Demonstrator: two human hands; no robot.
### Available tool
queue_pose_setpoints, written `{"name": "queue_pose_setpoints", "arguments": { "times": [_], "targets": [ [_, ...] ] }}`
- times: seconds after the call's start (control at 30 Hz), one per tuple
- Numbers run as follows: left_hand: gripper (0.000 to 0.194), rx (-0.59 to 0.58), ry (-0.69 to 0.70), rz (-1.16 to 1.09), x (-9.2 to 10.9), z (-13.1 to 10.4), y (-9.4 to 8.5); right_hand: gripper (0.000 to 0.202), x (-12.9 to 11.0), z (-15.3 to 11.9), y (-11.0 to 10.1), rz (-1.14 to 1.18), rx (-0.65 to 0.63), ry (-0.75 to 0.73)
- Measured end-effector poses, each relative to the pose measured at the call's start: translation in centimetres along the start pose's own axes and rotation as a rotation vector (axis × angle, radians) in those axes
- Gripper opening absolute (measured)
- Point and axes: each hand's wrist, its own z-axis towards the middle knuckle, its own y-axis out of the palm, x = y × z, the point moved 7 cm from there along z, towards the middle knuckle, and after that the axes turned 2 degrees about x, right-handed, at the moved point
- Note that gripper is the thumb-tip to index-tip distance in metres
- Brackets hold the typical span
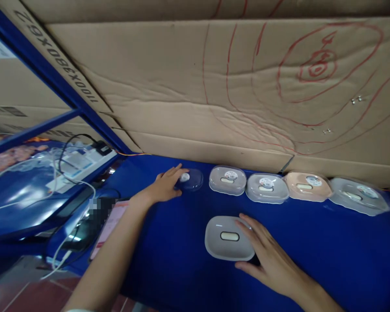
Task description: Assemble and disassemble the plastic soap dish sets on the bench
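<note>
My left hand (pixel 165 185) reaches to the back of the blue table, fingers and thumb spread around the left end of a clear plastic lid (pixel 195 180). The lid lies flat and has a round white sticker. My right hand (pixel 266 255) grips the right end of a rounded grey dish (pixel 219 247), fingers over its upper edge and thumb at the lower edge. A cream oblong inset sits in the dish's middle. Behind it, along the cardboard, stand similar grey dishes (pixel 219 180) and a peach dish (pixel 299 190), each under a clear lid with a round label.
A cardboard wall (pixel 182 78) with red drawn lines closes off the table's back. On the left are a blue metal frame (pixel 45 73), a phone with a pink screen (pixel 112 221), white cables (pixel 92 190) and a power strip (pixel 84 169). The blue tabletop (pixel 178 260) extends toward me.
</note>
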Motion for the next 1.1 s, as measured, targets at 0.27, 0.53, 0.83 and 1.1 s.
{"name": "queue_pose_setpoints", "arguments": {
  "times": [0.27,0.53,0.83,1.1],
  "targets": [
    [0.057,0.237,0.266,-0.094,7.9,-3.1,-0.4,0.096,-0.1,-0.1,-0.1,-0.015,0.036,0.011],
    [0.106,-0.203,0.655,-0.211,17.2,-9.4,4.5,0.114,0.3,-0.3,0.4,-0.003,0.049,0.055],
    [0.092,-0.267,0.516,-0.541,12.9,-7.9,2.0,0.114,0.2,-0.2,0.2,0.075,-0.006,0.091],
    [0.090,-0.334,0.628,-0.697,15.3,-8.3,3.0,0.125,0.9,-1.2,0.4,0.329,0.003,0.195]
  ]
}}
